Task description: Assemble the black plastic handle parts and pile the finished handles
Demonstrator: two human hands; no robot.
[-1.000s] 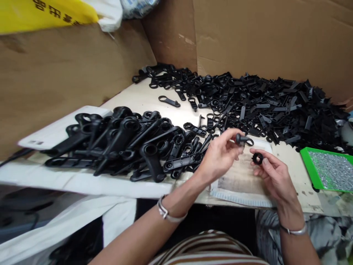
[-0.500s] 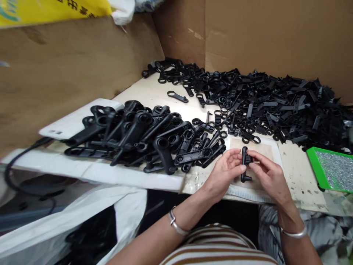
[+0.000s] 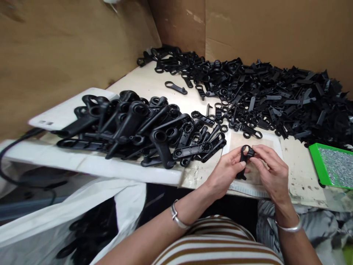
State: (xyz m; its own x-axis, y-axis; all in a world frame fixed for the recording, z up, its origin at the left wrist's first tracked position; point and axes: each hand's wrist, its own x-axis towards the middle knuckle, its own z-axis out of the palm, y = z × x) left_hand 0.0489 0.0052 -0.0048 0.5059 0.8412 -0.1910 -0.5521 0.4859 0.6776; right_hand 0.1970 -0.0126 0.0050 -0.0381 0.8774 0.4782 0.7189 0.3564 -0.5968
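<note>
My left hand (image 3: 224,173) grips a small black plastic lever (image 3: 243,159) by its shaft, ring end up, just above the table's near edge. My right hand (image 3: 268,171) pinches the ring end of the same lever from the right; a small black ring insert sits under its fingertips and is mostly hidden. Both hands hover over a worn white mat (image 3: 261,173). Left of the hands lies a heap of larger black handles (image 3: 143,127).
A wide pile of small black levers (image 3: 261,95) covers the back and right of the table. A green tray of small silvery parts (image 3: 335,165) sits at the right edge. Cardboard walls (image 3: 68,55) enclose the table. A white plastic bag (image 3: 68,221) hangs below left.
A second ago my left hand held the lever and my right a separate black ring. The hands came together and lower, and both now grip the lever at its ring end.
</note>
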